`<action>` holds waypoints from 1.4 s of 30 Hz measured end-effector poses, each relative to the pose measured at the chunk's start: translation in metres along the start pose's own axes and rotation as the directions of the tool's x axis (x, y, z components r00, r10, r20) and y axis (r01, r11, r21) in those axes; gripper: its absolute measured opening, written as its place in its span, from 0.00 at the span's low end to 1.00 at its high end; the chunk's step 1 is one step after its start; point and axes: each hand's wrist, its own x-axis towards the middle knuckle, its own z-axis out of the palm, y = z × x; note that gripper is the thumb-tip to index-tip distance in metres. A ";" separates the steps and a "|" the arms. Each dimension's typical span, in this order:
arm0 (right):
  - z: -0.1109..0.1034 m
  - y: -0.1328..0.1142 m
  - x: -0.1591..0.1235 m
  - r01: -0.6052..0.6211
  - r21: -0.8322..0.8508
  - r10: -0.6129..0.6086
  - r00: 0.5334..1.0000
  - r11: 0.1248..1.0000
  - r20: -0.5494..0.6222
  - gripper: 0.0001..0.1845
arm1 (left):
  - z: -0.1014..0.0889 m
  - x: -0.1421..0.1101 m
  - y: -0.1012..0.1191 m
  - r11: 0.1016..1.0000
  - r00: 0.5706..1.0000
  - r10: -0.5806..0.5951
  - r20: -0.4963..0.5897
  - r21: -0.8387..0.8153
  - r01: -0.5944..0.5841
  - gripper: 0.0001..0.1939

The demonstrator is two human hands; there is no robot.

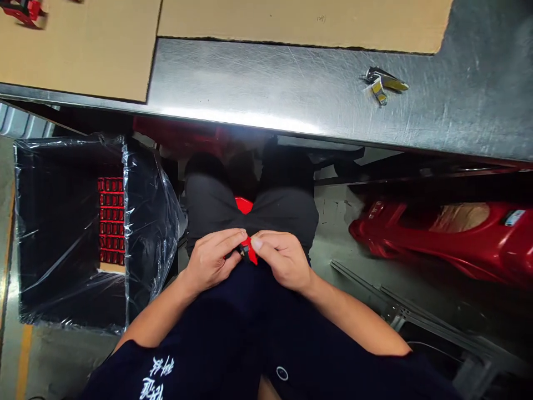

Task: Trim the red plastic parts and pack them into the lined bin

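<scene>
Head view: a brushed-steel table [233, 78] spans the top, its near edge just beyond the person's knees. A glossy red moulded shell [441, 244] lies below the table's near edge, towards the right. Flat brown cardboard sheets cover part of the steel, the left one [83, 50] reaching the near edge, the other [300, 28] set back from it. Left of the knees stands a black box lined with clear plastic film [139, 222]; red-and-black pieces [111, 219] sit inside in close rows.

The left hand [213, 258] and right hand [287, 258] meet above the lap, thumbs and forefingers nearly closed, pinching a small red-and-black plastic piece [252, 255] from both sides. A shiny metal clipper [385, 86] lies unused near the table's near edge, towards the right.

The filled rows look like finished work, while the piece in the fingers seems to be mid-handling and is not in the box; whether it is complete, or how many remain, cannot be told.
</scene>
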 end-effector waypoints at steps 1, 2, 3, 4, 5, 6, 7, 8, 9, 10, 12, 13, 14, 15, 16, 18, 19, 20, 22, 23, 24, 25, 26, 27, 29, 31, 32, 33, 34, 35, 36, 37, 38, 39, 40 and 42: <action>0.000 0.003 0.001 -0.068 0.059 0.069 0.997 0.996 -0.019 0.27 | -0.001 0.000 0.002 1.000 1.000 -0.008 0.006 0.001 0.008 0.21; 0.000 0.006 0.002 -0.130 0.135 0.135 0.990 0.982 -0.035 0.28 | -0.001 0.000 0.003 1.000 1.000 -0.022 0.009 0.002 0.022 0.21; 0.000 0.010 0.003 -0.174 0.217 0.188 0.981 0.961 -0.047 0.28 | -0.002 0.000 0.005 0.999 0.999 -0.039 0.009 0.007 0.039 0.21; -0.001 0.012 0.003 -0.193 0.283 0.216 0.975 0.940 -0.053 0.28 | -0.003 0.001 0.006 0.999 0.999 -0.052 0.004 0.016 0.052 0.22; -0.001 0.014 0.002 -0.190 0.320 0.217 0.975 0.928 -0.050 0.27 | -0.004 0.001 0.008 0.998 0.998 -0.061 -0.004 0.029 0.061 0.22; -0.003 0.014 0.001 -0.172 0.330 0.197 0.980 0.928 -0.043 0.25 | -0.005 0.002 0.009 0.997 0.998 -0.067 -0.014 0.041 0.067 0.22; -0.004 0.014 -0.001 -0.142 0.319 0.159 0.987 0.937 -0.027 0.22 | -0.006 0.002 0.010 0.996 0.997 -0.070 -0.027 0.051 0.071 0.22; -0.005 0.012 -0.003 -0.102 0.294 0.110 0.994 0.950 -0.009 0.19 | -0.007 0.002 0.010 0.996 0.997 -0.074 -0.037 0.057 0.076 0.21; -0.005 0.011 -0.005 -0.058 0.253 0.058 0.998 0.966 0.007 0.16 | -0.007 0.002 0.011 0.995 0.996 -0.080 -0.046 0.059 0.083 0.21; -0.006 0.009 -0.006 -0.013 0.197 0.010 1.000 0.980 0.015 0.14 | -0.007 0.002 0.011 0.994 0.995 -0.091 -0.051 0.059 0.094 0.20; -0.005 0.006 -0.008 0.064 0.060 -0.065 0.998 0.996 0.003 0.14 | -0.007 0.000 0.012 0.992 0.992 -0.117 -0.046 0.051 0.119 0.21; -0.004 0.005 -0.009 0.085 0.005 -0.085 0.996 0.996 -0.008 0.14 | -0.007 -0.001 0.013 0.990 0.990 -0.134 -0.039 0.040 0.135 0.22; -0.004 0.004 -0.009 0.085 -0.019 -0.085 0.996 0.996 -0.017 0.14 | -0.008 -0.002 0.013 0.986 0.986 -0.164 -0.022 0.017 0.164 0.23; -0.003 0.004 -0.009 0.066 -0.005 -0.066 0.998 0.998 -0.015 0.13 | -0.008 -0.002 0.014 0.977 0.978 -0.210 0.008 -0.022 0.210 0.24; -0.003 0.004 -0.009 0.030 0.044 -0.030 1.000 0.999 0.001 0.13 | -0.009 -0.003 0.016 0.958 0.961 -0.272 0.056 -0.080 0.276 0.25; -0.003 0.005 -0.009 -0.056 0.185 0.047 0.997 0.981 0.054 0.13 | -0.012 -0.004 0.017 0.864 0.891 -0.414 0.188 -0.226 0.450 0.27; -0.003 0.005 -0.008 -0.089 0.251 0.071 0.994 0.964 0.077 0.14 | -0.013 -0.003 0.018 0.790 0.843 -0.471 0.261 -0.301 0.535 0.29; -0.004 0.004 -0.008 -0.110 0.307 0.084 0.992 0.945 0.097 0.15 | -0.015 -0.003 0.019 0.709 0.798 -0.508 0.324 -0.370 0.601 0.31; -0.007 0.003 -0.006 -0.131 0.382 0.090 0.988 0.915 0.124 0.16 | -0.017 -0.001 0.020 0.558 0.735 -0.544 0.406 -0.479 0.677 0.34; -0.008 0.002 -0.006 -0.146 0.404 0.098 0.986 0.903 0.136 0.16 | -0.018 0.000 0.020 0.494 0.714 -0.551 0.432 -0.521 0.696 0.36; -0.009 0.002 -0.005 -0.170 0.420 0.117 0.982 0.892 0.150 0.17 | -0.018 0.001 0.020 0.437 0.696 -0.555 0.455 -0.553 0.710 0.37; -0.009 0.001 -0.004 -0.201 0.429 0.144 0.976 0.881 0.162 0.17 | -0.018 0.002 0.021 0.388 0.680 -0.559 0.475 -0.575 0.721 0.39; -0.009 0.001 -0.004 -0.234 0.434 0.176 0.970 0.870 0.169 0.18 | -0.018 0.003 0.021 0.349 0.664 -0.564 0.491 -0.587 0.731 0.40; -0.009 0.000 -0.003 -0.265 0.438 0.209 0.963 0.859 0.172 0.19 | -0.018 0.003 0.021 0.322 0.652 -0.568 0.503 -0.592 0.738 0.42; -0.009 0.000 -0.002 -0.307 0.450 0.259 0.951 0.838 0.167 0.20 | -0.017 0.003 0.022 0.317 0.643 -0.572 0.510 -0.585 0.746 0.43; -0.007 0.001 -0.001 -0.325 0.470 0.284 0.946 0.821 0.158 0.21 | -0.017 0.003 0.022 0.365 0.650 -0.576 0.495 -0.556 0.747 0.42; -0.007 0.001 0.000 -0.330 0.481 0.291 0.944 0.812 0.157 0.20 | -0.018 0.003 0.022 0.397 0.655 -0.581 0.483 -0.534 0.746 0.41; -0.006 0.002 0.000 -0.334 0.492 0.296 0.942 0.804 0.157 0.20 | -0.018 0.004 0.023 0.428 0.658 -0.588 0.470 -0.510 0.746 0.41; -0.006 0.002 0.001 -0.338 0.503 0.300 0.941 0.795 0.158 0.20 | -0.019 0.004 0.024 0.457 0.660 -0.596 0.458 -0.482 0.748 0.40; -0.006 0.003 0.001 -0.342 0.512 0.304 0.939 0.788 0.161 0.20 | -0.020 0.005 0.024 0.483 0.659 -0.604 0.447 -0.453 0.750 0.39; -0.005 0.004 0.002 -0.347 0.520 0.309 0.937 0.781 0.161 0.20 | -0.021 0.006 0.025 0.509 0.660 -0.611 0.437 -0.423 0.750 0.37; -0.005 0.005 0.002 -0.350 0.527 0.315 0.936 0.775 0.158 0.21 | -0.022 0.007 0.026 0.534 0.662 -0.615 0.428 -0.392 0.749 0.36; -0.005 0.006 0.002 -0.352 0.532 0.320 0.935 0.770 0.155 0.21 | -0.023 0.008 0.027 0.560 0.666 -0.617 0.419 -0.362 0.746 0.35; -0.005 0.006 0.002 -0.354 0.533 0.324 0.933 0.768 0.154 0.21 | -0.024 0.009 0.028 0.586 0.675 -0.617 0.405 -0.336 0.737 0.34; -0.005 0.007 0.001 -0.355 0.534 0.325 0.933 0.768 0.153 0.22 | -0.024 0.009 0.028 0.611 0.686 -0.613 0.392 -0.315 0.726 0.34; -0.005 0.007 0.001 -0.354 0.532 0.322 0.934 0.769 0.156 0.21 | -0.024 0.009 0.027 0.648 0.707 -0.601 0.372 -0.290 0.704 0.33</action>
